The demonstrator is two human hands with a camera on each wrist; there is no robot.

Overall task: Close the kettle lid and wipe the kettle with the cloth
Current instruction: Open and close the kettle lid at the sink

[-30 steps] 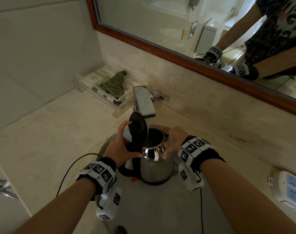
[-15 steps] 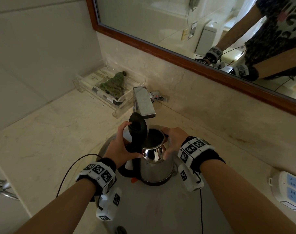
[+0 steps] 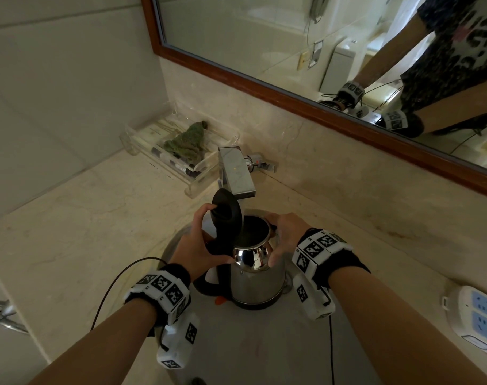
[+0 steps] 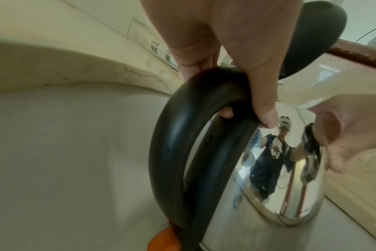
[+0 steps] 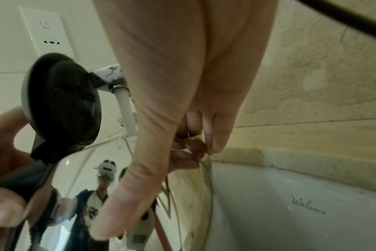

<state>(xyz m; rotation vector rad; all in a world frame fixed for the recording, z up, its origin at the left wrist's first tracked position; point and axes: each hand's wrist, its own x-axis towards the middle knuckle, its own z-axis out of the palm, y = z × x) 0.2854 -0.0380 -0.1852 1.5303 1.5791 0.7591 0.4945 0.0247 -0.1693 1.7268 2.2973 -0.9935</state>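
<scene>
A steel kettle [image 3: 257, 279] stands in the sink basin [image 3: 264, 354] with its black lid [image 3: 225, 215] hinged upright and the mouth showing. My left hand [image 3: 197, 247] grips the black handle [image 4: 172, 144], with its forefinger reaching up behind the lid [image 4: 320, 34]. My right hand [image 3: 284, 234] curls over the kettle's right shoulder, thumb on the shiny front [image 5: 75, 171] and fingers at the far rim. The green cloth [image 3: 188, 140] lies crumpled in a clear tray at the back left, away from both hands.
The faucet [image 3: 236, 173] overhangs the basin just behind the lid. The clear tray [image 3: 192, 187] holds small toiletries. A white power strip [image 3: 478, 315] lies on the counter at right. A black cable [image 3: 111, 287] trails left of the sink. A mirror lines the wall.
</scene>
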